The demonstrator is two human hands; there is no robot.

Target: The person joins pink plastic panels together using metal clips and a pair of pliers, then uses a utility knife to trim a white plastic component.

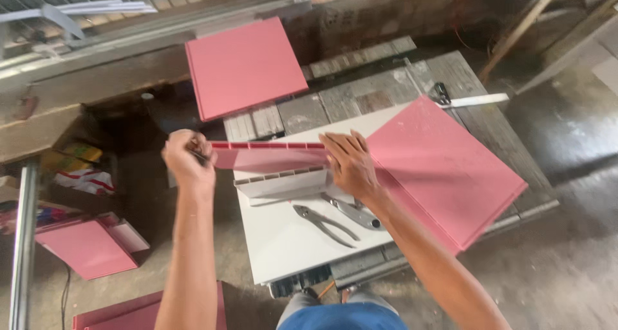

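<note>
Pink hollow-core plastic panel strip (270,155), held at both ends above the front of a white board (283,240). Left hand (187,159) is closed in a fist around the strip's left end, which hangs out past the board's left edge over open floor. Right hand (349,165) lies flat with fingers spread, pressing the strip's right end where it meets a large pink panel (444,169). Long axis of the strip runs left to right across the view, nearly level, its ribbed open cells facing up. Just below it sits a short white hollow-core offcut (281,183), parallel to it. Tin snips (351,212) and pliers (325,224) lie on the board near the right wrist, the snips partly hidden by it. Whatever the left fist grips besides the strip cannot be made out. Large panel overhangs the wooden bench (463,79) at its right corner. Another pink square panel (244,66) lies behind, well apart. A framing square (473,100) rests at the bench's far side.
</note>
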